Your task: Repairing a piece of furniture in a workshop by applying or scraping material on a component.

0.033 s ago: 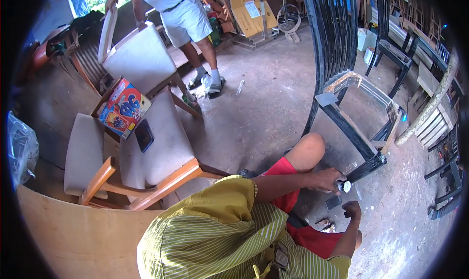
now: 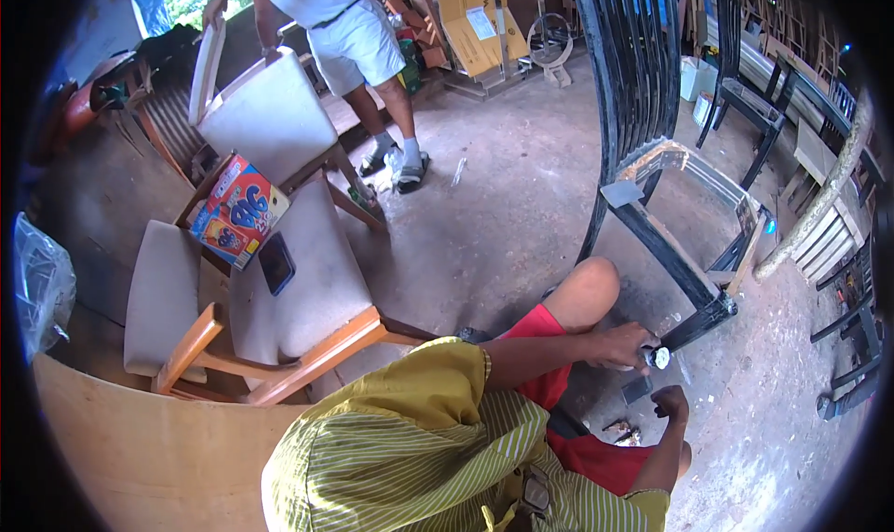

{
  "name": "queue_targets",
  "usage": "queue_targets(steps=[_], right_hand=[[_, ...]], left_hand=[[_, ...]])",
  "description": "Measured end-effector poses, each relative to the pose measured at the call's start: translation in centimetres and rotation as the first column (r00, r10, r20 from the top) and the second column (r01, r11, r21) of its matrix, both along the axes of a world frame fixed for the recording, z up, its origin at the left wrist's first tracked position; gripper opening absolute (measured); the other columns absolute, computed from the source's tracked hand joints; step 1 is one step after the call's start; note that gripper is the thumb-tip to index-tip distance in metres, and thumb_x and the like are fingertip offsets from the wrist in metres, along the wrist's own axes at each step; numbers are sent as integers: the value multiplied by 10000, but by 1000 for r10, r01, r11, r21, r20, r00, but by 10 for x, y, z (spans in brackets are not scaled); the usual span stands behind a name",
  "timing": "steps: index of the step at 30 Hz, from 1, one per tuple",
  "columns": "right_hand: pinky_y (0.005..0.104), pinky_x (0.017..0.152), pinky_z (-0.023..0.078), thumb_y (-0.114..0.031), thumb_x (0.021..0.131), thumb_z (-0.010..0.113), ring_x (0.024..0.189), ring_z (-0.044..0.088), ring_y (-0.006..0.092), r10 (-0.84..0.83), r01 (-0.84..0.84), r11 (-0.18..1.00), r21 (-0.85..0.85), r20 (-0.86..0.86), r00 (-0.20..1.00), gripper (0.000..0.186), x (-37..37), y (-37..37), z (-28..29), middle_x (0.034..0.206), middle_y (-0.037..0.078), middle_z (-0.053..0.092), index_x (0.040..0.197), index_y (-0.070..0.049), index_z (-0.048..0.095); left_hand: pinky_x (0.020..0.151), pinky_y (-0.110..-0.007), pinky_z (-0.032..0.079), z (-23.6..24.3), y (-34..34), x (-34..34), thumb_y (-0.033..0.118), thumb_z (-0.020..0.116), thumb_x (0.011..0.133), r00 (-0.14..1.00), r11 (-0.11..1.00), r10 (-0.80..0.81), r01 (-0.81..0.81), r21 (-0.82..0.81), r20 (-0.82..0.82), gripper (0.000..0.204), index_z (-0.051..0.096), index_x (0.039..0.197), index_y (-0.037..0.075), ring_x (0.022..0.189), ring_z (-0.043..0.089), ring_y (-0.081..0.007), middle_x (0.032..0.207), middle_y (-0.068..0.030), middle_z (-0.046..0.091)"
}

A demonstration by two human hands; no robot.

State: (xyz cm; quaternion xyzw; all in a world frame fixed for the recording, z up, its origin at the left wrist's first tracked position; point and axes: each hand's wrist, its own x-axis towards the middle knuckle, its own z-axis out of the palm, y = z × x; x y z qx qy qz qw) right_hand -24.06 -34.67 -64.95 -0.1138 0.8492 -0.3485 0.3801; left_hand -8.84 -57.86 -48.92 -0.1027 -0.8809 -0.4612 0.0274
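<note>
My left hand (image 2: 616, 345), over the floor beside my raised knee, is closed around a small dark container with a whitish round end (image 2: 659, 357); its kind is not clear. My right hand (image 2: 670, 402) is curled into a fist just below and to the right, apart from the left. Whether it holds anything is hidden. A dark grey flat piece (image 2: 637, 389) shows beneath the left hand. Small scraps (image 2: 622, 431) lie on the floor near my right forearm. The black slatted wooden chair (image 2: 663, 243), its seat frame without a panel, stands just beyond my hands.
At left, padded chairs (image 2: 317, 281) hold a red and blue box (image 2: 240, 211) and a phone (image 2: 277, 263). Another person (image 2: 358, 43) grips a padded chair (image 2: 270, 118) at the back. More dark chairs (image 2: 756, 99) and a pale pole (image 2: 824, 206) line the right side.
</note>
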Motion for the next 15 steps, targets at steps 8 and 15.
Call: queue_targets(steps=[8,15], right_hand=[[342,767,472,-243,639,753,871,587,250,601,-663,746,-65,-364,711,416,34,-36,15,896,112,624,941,-5,596],[384,881,411,-287,571,789,1032,503,328,297,-466,866,-178,-568,768,677,75,-77,58,1127,175,507,1119,-24,491]], left_hand=[[768,-371,432,-49,14,-7,265,718,634,983,983,156,-164,80,99,460,572,983,3,866,581,-310,912,-191,601],[824,-323,419,-94,26,-1,273,715,676,879,811,466,-469,351,98,500,554,1063,0,929,565,-207,982,-134,608]])
